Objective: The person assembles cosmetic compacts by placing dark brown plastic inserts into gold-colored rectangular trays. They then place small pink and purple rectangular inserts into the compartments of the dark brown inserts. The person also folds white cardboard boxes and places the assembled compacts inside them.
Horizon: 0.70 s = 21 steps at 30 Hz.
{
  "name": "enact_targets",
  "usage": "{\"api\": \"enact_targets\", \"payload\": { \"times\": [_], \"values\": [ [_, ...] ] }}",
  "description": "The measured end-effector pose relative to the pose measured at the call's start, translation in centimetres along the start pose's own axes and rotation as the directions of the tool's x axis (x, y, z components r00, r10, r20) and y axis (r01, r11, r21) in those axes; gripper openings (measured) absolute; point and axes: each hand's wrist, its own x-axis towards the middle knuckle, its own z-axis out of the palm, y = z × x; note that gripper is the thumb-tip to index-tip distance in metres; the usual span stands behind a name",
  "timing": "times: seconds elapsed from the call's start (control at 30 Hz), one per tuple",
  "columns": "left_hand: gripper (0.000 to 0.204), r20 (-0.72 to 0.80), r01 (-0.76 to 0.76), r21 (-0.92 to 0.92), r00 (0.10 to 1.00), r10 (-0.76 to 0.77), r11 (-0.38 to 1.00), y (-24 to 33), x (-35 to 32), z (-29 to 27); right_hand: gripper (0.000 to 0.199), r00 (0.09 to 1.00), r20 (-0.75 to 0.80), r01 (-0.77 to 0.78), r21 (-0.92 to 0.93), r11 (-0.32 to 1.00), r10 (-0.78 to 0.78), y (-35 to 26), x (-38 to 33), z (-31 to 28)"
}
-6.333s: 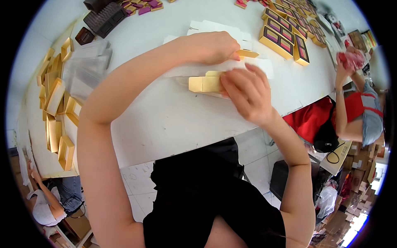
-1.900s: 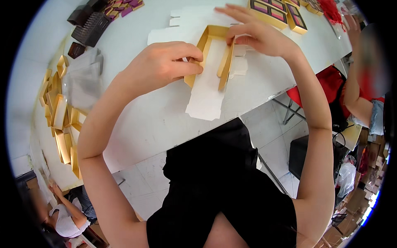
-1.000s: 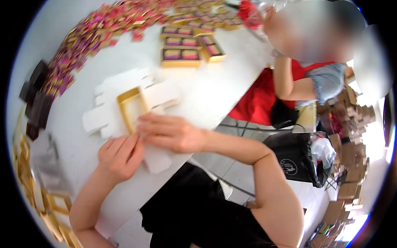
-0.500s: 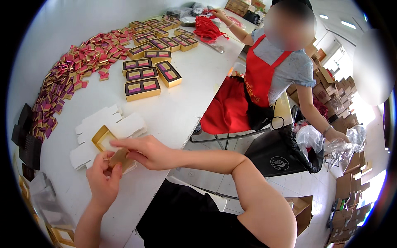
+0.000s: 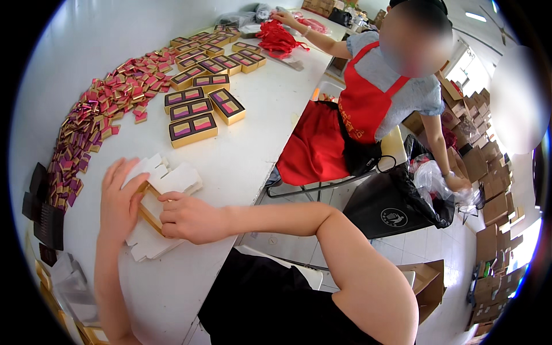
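Since half a second ago, both palms have flattened: left hand [image 5: 119, 198] and right hand [image 5: 192, 217] press the white-and-gold box blank [image 5: 164, 184], gripping nothing, seemingly; finished boxes [image 5: 193, 127] at twelve o'clock.

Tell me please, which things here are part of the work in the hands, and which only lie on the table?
In the work:
left hand
right hand
flat white cardboard sheet
gold box frame

Only lying about:
finished gold boxes
pile of small red and gold packets
red bags
black trays
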Motion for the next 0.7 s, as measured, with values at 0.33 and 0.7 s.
{"api": "enact_targets", "payload": {
  "times": [0.33,0.7],
  "values": [
    [0.028,0.613,0.465,-0.276,0.760,-0.218,0.841,-2.8,-1.5,-1.0,0.023,0.975,0.203,-0.063,-0.124,0.990,0.088,-1.0,-0.2,-2.0],
    [0.085,0.307,0.439,-0.825,0.877,-0.368,0.357,0.2,-8.2,-6.0,0.027,0.980,-0.193,0.104,0.299,0.948,-0.046,-1.0,1.6,-6.5]
  ]
}}
